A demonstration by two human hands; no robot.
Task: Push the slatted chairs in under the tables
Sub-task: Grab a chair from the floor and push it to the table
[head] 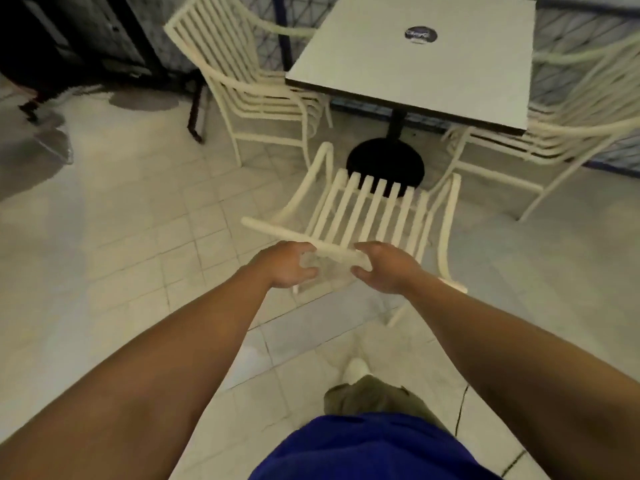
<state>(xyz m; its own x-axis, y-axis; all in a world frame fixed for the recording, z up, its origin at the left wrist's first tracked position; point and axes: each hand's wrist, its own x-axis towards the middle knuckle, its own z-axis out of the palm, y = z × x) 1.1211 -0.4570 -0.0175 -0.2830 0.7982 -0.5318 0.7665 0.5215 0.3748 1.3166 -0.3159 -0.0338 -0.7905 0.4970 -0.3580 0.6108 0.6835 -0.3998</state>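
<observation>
A cream slatted chair (pixel 367 206) stands in front of me, its back toward me and its seat pointing at the black round base of the square white table (pixel 415 64). My left hand (pixel 289 263) and my right hand (pixel 384 266) both grip the chair's top rail, fingers curled over it, close together near its middle. The chair's seat is in front of the table's near edge, not under it.
A second slatted chair (pixel 242 81) sits at the table's left side and a third (pixel 568 133) at its right. A dark sticker (pixel 420 35) lies on the tabletop. Dark furniture legs (pixel 195 109) stand at the back left. Pale tiled floor surrounds me.
</observation>
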